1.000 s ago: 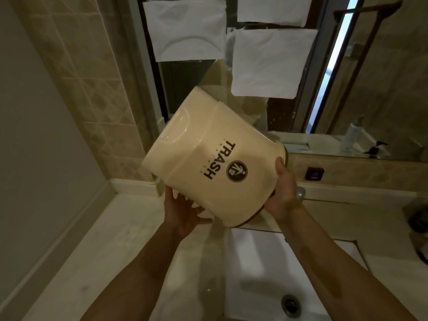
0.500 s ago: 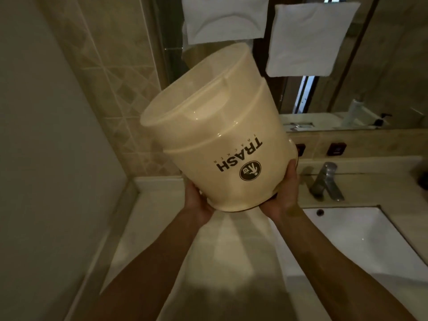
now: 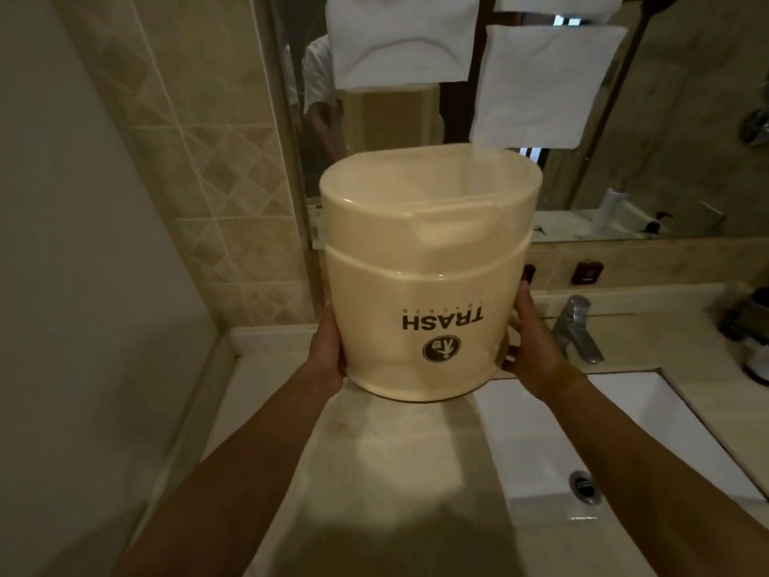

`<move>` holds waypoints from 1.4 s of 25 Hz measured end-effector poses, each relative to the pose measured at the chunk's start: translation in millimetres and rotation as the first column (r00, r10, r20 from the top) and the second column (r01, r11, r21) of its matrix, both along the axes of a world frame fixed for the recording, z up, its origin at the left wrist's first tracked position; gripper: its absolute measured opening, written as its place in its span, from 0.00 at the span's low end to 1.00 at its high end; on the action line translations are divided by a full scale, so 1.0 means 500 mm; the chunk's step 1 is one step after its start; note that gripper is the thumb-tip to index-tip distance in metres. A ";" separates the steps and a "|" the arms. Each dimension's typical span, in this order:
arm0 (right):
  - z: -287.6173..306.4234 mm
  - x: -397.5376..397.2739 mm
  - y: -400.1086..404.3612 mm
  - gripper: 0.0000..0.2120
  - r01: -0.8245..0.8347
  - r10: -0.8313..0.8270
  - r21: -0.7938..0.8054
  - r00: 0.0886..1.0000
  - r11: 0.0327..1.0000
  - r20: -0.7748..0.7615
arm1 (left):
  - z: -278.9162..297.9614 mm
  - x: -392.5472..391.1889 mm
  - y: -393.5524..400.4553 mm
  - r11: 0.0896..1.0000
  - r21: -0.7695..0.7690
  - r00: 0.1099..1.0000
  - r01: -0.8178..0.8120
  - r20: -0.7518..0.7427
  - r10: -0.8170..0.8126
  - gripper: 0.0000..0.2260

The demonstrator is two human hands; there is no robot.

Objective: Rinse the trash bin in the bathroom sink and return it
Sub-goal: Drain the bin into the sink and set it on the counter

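Note:
A cream plastic trash bin (image 3: pixel 428 293) with black "TRASH" lettering is held in the air, over the counter just left of the sink. The lettering reads upside down, and the wider banded end points up. Whether that upper end is the open one I cannot tell. My left hand (image 3: pixel 328 347) grips the bin's lower left side. On the lower right side, my right hand (image 3: pixel 532 347) grips it too. The white rectangular sink (image 3: pixel 649 426) with its drain (image 3: pixel 584 487) lies to the lower right.
A chrome faucet (image 3: pixel 576 329) stands behind the sink. The beige stone counter (image 3: pixel 374 460) runs under the bin to the left wall (image 3: pixel 83 285). White towels (image 3: pixel 399 39) hang against the mirror above. Dark items (image 3: pixel 749 326) sit at the counter's right edge.
The bin has turned from lying tilted toward the sink to standing vertical with its lettering upside down. It now hangs left of the basin, and both hands have kept their hold.

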State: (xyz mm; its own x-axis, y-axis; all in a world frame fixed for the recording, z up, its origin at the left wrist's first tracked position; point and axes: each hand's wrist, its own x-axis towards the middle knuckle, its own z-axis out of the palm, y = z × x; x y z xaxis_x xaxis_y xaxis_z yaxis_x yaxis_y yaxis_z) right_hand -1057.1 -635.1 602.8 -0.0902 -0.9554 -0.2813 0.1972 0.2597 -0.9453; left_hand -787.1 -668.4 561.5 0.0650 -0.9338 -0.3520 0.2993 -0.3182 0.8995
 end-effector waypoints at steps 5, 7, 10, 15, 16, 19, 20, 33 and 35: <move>-0.028 -0.036 -0.023 0.38 -0.053 0.046 0.111 0.997 0.992 0.066 | -0.042 -0.035 0.008 0.991 0.087 0.992 -0.102 0.087 0.094 0.32; -0.054 -0.045 -0.029 0.32 -0.065 0.048 0.154 0.993 0.986 0.113 | -0.065 -0.042 0.016 0.979 0.097 0.973 -0.180 0.165 0.162 0.36; -0.121 -0.055 -0.031 0.35 -0.081 0.049 0.256 0.990 0.963 0.130 | -0.106 -0.042 0.032 0.975 0.163 0.982 -0.154 0.130 0.133 0.44; -0.214 -0.054 -0.024 0.32 -0.068 0.004 0.396 0.987 0.916 0.160 | -0.179 -0.059 0.057 0.973 0.230 0.999 -0.017 0.034 0.009 0.38; -0.230 -0.054 -0.023 0.28 -0.068 -0.009 0.406 0.983 0.911 0.186 | -0.194 -0.065 0.061 0.971 0.241 0.999 -0.006 0.036 -0.003 0.36; -0.263 -0.054 -0.020 0.24 -0.063 -0.026 0.439 0.981 0.896 0.194 | -0.231 -0.074 0.063 0.965 0.262 0.999 0.009 0.045 -0.021 0.34; -0.272 -0.053 -0.020 0.25 -0.057 -0.030 0.460 0.983 0.886 0.180 | -0.242 -0.073 0.064 0.965 0.263 0.999 0.014 0.043 -0.026 0.32; -0.320 -0.049 -0.018 0.20 -0.009 -0.046 0.412 0.991 0.911 0.122 | -0.263 -0.067 0.053 0.953 0.301 0.992 -0.039 0.125 0.001 0.29; -0.314 -0.051 -0.018 0.19 -0.018 -0.034 0.410 0.992 0.912 0.118 | -0.256 -0.069 0.053 0.954 0.287 0.986 -0.090 0.163 0.044 0.31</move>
State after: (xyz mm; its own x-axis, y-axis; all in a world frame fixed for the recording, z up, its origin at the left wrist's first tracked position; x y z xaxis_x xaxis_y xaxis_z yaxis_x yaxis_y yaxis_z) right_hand -1082.6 -644.4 445.9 -0.0381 -0.7534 -0.6564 0.3062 0.6165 -0.7254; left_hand -821.6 -641.7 433.6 0.1985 -0.7829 -0.5896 0.1949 -0.5580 0.8066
